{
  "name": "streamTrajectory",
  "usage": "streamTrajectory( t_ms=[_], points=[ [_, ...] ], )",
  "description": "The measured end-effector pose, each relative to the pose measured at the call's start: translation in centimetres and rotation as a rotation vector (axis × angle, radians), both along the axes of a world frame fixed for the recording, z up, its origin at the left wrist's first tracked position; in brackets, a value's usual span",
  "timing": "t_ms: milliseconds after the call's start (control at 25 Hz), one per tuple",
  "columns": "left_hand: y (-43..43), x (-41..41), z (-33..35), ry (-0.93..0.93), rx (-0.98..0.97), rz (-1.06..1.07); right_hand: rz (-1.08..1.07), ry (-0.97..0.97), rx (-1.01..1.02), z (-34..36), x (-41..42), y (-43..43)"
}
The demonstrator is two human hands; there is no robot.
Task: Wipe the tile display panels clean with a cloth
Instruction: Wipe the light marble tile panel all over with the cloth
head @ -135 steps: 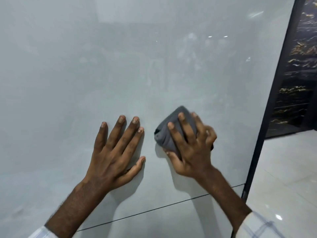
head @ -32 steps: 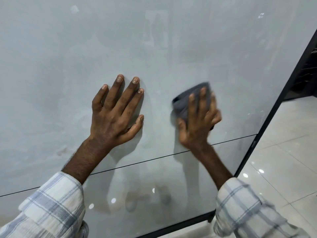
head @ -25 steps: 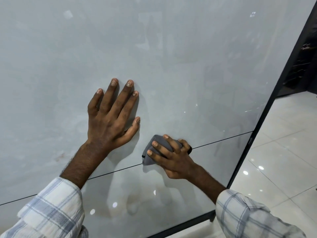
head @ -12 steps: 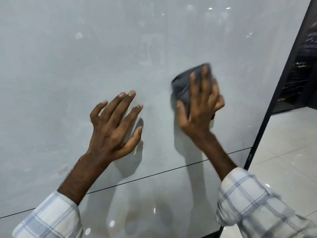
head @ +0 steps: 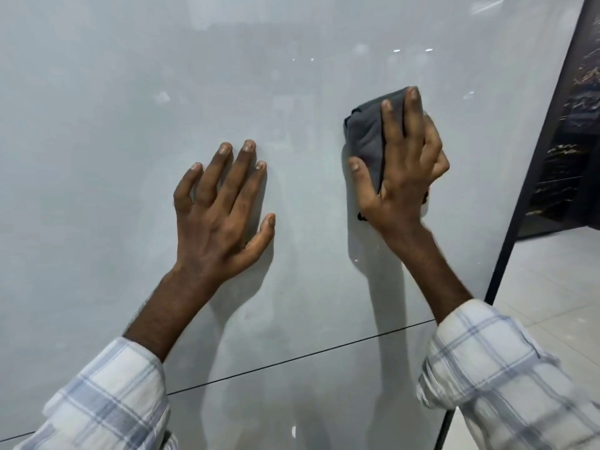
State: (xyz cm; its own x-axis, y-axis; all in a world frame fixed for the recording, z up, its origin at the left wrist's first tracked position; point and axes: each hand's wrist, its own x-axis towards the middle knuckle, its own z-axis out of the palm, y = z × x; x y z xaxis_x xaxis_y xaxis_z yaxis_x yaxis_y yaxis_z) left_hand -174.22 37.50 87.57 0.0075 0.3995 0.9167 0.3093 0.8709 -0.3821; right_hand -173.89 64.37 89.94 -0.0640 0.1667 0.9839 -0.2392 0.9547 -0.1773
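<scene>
Right hand [head: 402, 177] on grey cloth [head: 365, 131] against pale tile panel [head: 130, 92], left hand [head: 220, 209] flat beside it.

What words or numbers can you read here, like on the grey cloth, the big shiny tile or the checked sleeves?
None: no words, numbers or signs can be read anywhere.
Grey cloth, held by the right hand: plain.
Pale tile panel: only blurry reflections and smudges.
Checked sleeves: only a pattern.
Dark panel at the right: gold veins, not letters.
</scene>
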Motion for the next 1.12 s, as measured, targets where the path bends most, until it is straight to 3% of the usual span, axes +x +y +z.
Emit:
streamTrajectory(
  t_ms=[80, 200, 240, 320, 440, 520, 560, 680, 720, 800, 920, 960, 1000, 1120],
  points=[
    [0.1, 0.0, 0.0, -0.006, 0.0, 0.002, 0.007, -0.031, 0.153, -3.0, 0.0, -1.7],
    [-0.1, 0.6, 0.0, -0.048, -0.031, -0.007, 0.057, -0.04, 0.64, -6.8, 0.4, -2.0],
    [-0.2, 0.8, 0.2, -0.065, -0.04, -0.03, 0.056, -0.038, 0.718, -5.9, 0.3, -1.0],
    [-0.3, 1.5, 1.9, -0.08, -0.04, -0.098, -0.011, -0.035, 0.628, -1.6, -0.2, 1.2],
    [-0.6, 1.5, 7.3, -0.021, 0.016, -0.108, -0.004, -0.011, 0.029, 5.9, -0.5, 2.2],
    [-1.1, 0.8, 10.3, 0.009, 0.021, -0.014, -0.015, -0.001, -0.116, 6.4, -0.4, -0.1],
    [-1.4, 0.4, 11.1, 0.012, 0.004, 0.046, -0.036, -0.007, -0.009, 5.3, -0.5, -1.3],
    [-1.6, -0.4, 11.0, 0.019, -0.042, 0.147, 0.019, 0.009, 0.667, 2.4, -0.2, -1.3],
    [-1.5, -0.5, 10.8, 0.026, -0.046, 0.145, 0.014, 0.032, 0.786, 3.6, -0.2, -0.1],
    [-1.4, -0.6, 10.7, 0.038, -0.041, 0.136, -0.051, 0.035, 0.685, 7.5, -0.7, 1.8],
    [-1.3, -0.7, 11.0, 0.052, -0.043, 0.136, -0.017, 0.02, 0.052, 11.8, -0.8, 1.1],
    [-1.3, -0.7, 10.9, 0.045, -0.05, 0.136, -0.013, 0.018, -0.035, 11.3, -0.8, -0.2],
    [-1.3, -0.7, 10.7, 0.035, -0.055, 0.13, -0.023, 0.021, 0.007, 10.1, -0.8, -1.6],
    [-1.6, 0.2, 11.5, 0.027, -0.077, 0.082, -0.025, 0.036, 0.612, 6.6, -0.3, -1.7]
  ],
)
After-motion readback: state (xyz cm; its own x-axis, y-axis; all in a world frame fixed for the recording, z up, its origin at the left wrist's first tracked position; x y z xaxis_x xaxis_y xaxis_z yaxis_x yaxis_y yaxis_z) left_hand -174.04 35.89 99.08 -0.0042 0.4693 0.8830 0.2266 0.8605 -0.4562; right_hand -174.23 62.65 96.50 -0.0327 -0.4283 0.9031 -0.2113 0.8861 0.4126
